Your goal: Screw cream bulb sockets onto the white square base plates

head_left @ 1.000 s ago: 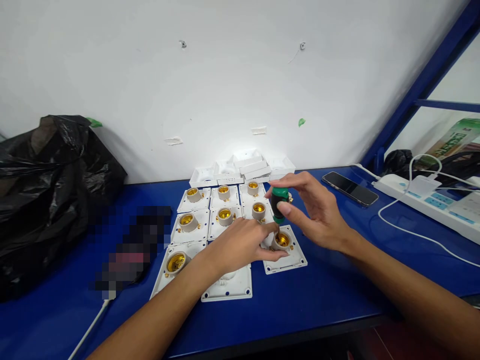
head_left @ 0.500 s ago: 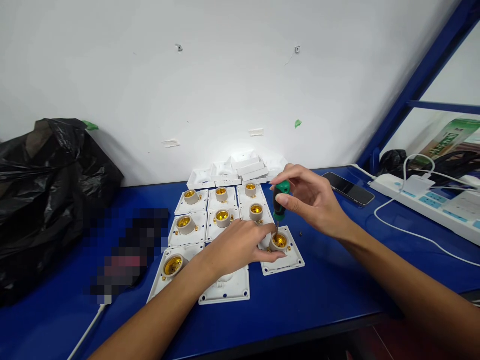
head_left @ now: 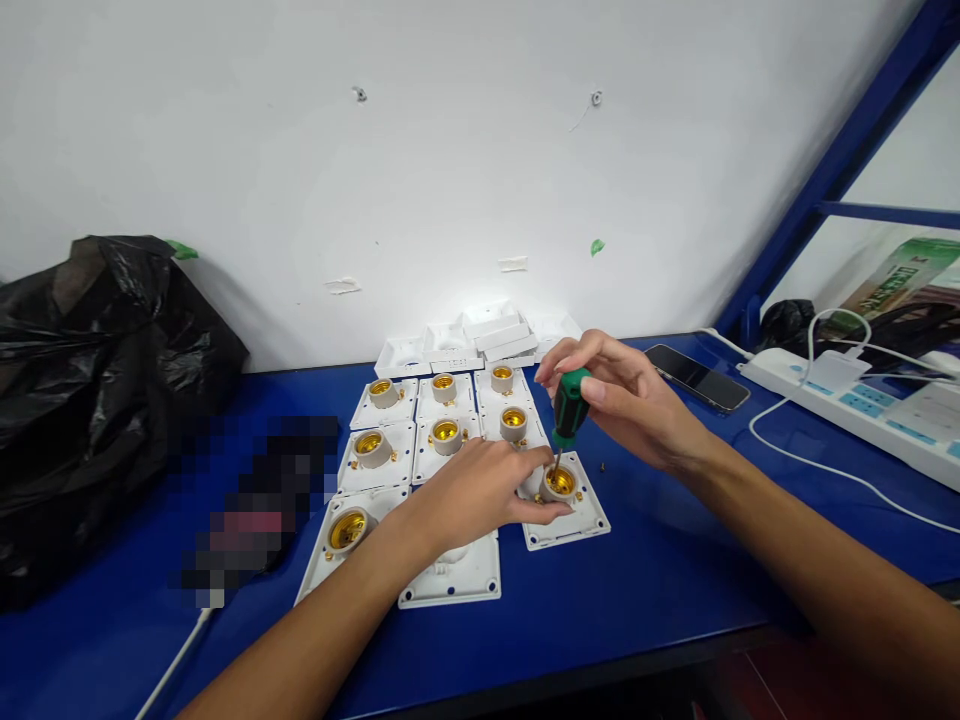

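My right hand [head_left: 626, 395] has its thumb against the green and black handle of a short screwdriver [head_left: 570, 408]; the other fingers are raised behind the handle. The screwdriver stands nearly upright, its shaft reaching into a brass-lined lamp socket [head_left: 561, 484]. That round socket sits on a square white plate [head_left: 577, 524] on the table. My left hand [head_left: 487, 485] grips the socket's side between thumb and forefinger. Beside it, partly under my left forearm, lies a white plate without a visible socket [head_left: 472, 577]. A tiny screw [head_left: 602, 467] lies right of the socket.
Several white plates with lamp sockets [head_left: 446, 432] stand in rows left of my hands. White square covers [head_left: 499, 330] are stacked by the wall. A phone [head_left: 697, 378] and a power strip [head_left: 862, 395] lie right; a black plastic bag [head_left: 112, 400] fills the left.
My right hand's fingers have shifted round the screwdriver handle, and the handle has tilted slightly to the right. My left hand and the socket have stayed in place.
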A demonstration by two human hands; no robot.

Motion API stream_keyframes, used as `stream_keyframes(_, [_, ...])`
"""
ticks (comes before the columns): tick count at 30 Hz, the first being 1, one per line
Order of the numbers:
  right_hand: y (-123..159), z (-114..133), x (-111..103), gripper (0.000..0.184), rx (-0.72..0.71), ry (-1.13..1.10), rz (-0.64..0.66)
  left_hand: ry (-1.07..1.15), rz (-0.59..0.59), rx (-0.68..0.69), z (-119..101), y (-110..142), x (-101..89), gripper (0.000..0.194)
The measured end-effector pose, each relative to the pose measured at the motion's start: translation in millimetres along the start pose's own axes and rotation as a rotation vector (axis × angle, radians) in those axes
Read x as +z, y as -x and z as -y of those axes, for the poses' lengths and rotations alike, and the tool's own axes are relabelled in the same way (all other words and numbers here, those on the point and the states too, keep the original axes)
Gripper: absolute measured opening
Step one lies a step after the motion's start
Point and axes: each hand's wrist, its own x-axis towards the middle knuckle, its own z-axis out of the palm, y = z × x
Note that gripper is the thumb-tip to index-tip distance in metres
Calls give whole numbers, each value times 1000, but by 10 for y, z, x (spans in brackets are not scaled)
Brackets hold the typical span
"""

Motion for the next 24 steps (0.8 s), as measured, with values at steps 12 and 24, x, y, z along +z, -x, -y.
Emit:
stream_keyframes(12, [-20, -34, -20, 31, 12, -70, -13, -6, -10, -7, -4, 3, 9, 40])
stream_keyframes(24, [12, -19, 30, 24, 45, -39, -28, -15, 21, -22, -1, -2, 8, 42])
